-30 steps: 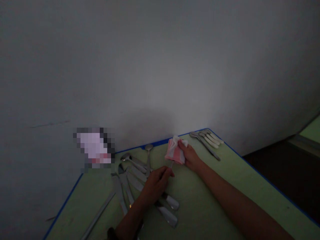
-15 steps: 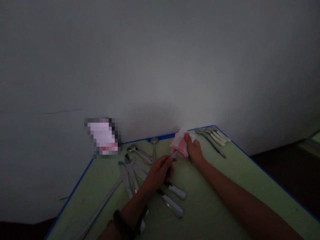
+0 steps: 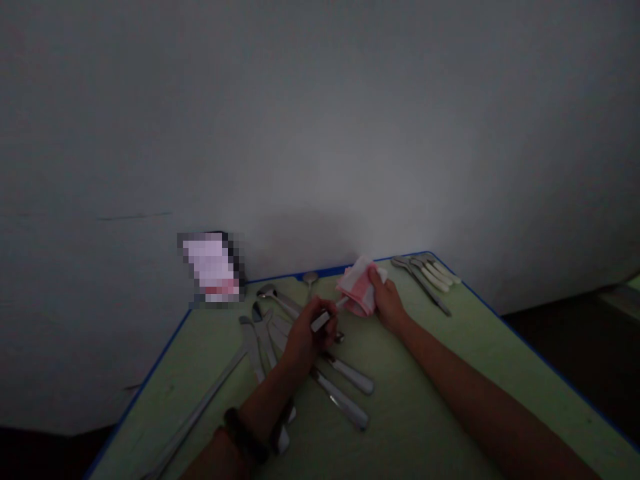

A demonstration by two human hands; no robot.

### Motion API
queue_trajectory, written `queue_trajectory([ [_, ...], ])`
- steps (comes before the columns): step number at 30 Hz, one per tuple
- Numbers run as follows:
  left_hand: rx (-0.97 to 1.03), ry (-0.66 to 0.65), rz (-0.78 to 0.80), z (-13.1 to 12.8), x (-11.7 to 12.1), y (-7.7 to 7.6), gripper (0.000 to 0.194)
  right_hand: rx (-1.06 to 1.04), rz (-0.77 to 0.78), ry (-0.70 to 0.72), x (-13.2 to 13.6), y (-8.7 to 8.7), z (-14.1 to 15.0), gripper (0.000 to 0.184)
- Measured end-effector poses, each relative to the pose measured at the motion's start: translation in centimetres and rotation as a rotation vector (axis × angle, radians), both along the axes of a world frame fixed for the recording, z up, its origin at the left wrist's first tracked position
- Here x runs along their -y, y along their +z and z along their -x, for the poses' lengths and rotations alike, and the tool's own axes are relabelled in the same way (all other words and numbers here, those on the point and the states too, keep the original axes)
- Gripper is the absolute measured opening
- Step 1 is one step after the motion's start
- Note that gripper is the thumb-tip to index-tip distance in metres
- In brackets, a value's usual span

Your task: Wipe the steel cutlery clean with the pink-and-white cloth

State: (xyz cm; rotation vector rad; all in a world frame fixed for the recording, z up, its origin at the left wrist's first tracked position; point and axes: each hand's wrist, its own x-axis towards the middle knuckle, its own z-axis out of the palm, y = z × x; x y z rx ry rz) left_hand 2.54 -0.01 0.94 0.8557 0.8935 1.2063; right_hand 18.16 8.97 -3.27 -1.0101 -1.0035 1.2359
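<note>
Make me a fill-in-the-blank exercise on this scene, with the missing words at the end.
1. The cloth in the right hand is coloured white and ____.
2. The dark band is worn on the ____ wrist, behind the hand gripping a utensil.
3. The edging of the green table is coloured ____.
4. The white-handled utensils lie near the table's far ____ corner.

Missing words: pink; left; blue; right.

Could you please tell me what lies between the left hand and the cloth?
In the head view, a utensil bridges them, from the left hand to the cloth.
</note>
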Motion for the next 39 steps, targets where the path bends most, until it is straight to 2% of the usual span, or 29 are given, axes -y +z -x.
queue_trajectory([
  [5, 0.039, -0.055, -0.044, 0.2, -0.5, -0.4, 0.04, 0.004, 0.066, 0.028, -0.2, -0.1, -0.2, 0.056],
  [8, -0.179, -0.095, -0.128, 0.1, -0.5, -1.1, 0.044, -0.083, 0.095, 0.022, -0.1, 0.2, -0.2, 0.058],
  [10, -0.396, -0.122, -0.196, 0.0, -0.4, -1.5, 0.044, -0.144, 0.068, 0.045, 0.0, 0.6, -0.1, 0.057],
  [12, -0.526, -0.139, -0.223, 0.0, -0.2, -1.7, 0.044, -0.18, 0.011, 0.077, 0.1, 0.8, 0.0, 0.052],
  [16, -0.5, -0.067, -0.181, 0.5, -0.4, -1.4, 0.046, -0.124, -0.044, 0.072, 0.4, 0.8, 0.3, 0.044],
  [20, -0.546, 0.0, -0.196, 1.0, -0.6, -1.2, 0.044, -0.213, 0.073, 0.126, 0.9, 1.1, 0.6, 0.043],
  [23, -0.682, -0.093, -0.278, 0.9, -0.3, -1.3, 0.043, -0.291, 0.165, 0.158, 1.3, 1.6, 0.7, 0.039],
  [26, -0.759, -0.185, -0.337, 0.7, -0.1, -1.5, 0.042, -0.334, 0.182, 0.235, 1.4, 1.9, 0.6, 0.033],
  [32, -0.721, -0.196, -0.316, 0.7, 0.0, -1.3, 0.041, -0.41, 0.215, 0.342, 0.8, 1.5, 0.0, 0.029],
  [35, -0.782, -0.203, -0.356, 0.5, 0.3, -1.1, 0.041, -0.421, 0.183, 0.322, 0.6, 1.5, 0.0, 0.034],
  [39, -0.984, -0.23, -0.503, -0.1, 0.8, -0.9, 0.04, -0.379, 0.133, 0.23, 1.0, 1.6, 0.5, 0.031],
])
